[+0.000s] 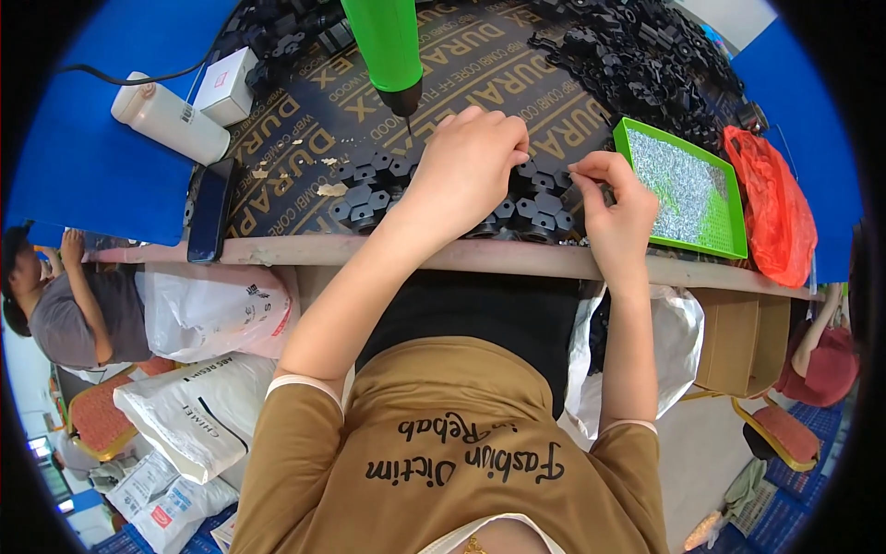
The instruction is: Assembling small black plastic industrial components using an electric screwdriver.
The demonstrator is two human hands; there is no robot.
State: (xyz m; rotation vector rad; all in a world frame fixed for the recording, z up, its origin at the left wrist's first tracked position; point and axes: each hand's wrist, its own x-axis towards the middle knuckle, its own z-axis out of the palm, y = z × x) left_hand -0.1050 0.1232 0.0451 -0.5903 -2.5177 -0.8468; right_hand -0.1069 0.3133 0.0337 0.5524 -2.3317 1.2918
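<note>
On my feed: parts (365, 205) along table edge (415, 251); phone (212, 210), bottle (171, 120) left; tray (678, 245) right, probably screws (669, 180) inside; bag (773, 212) right of tray; pile (646, 60) behind.

A fisheye view looks steeply down from the wearer's head, close above and behind the left grip (469, 166) and right grip (620, 205). It spans from the torso (452, 388) behind them to the surface (503, 78) beyond.

black parts (366, 200) on printed tabletop (480, 74)

black lobed parts (544, 211) with small holes lie close together along the table's (369, 249) near edge.
</note>
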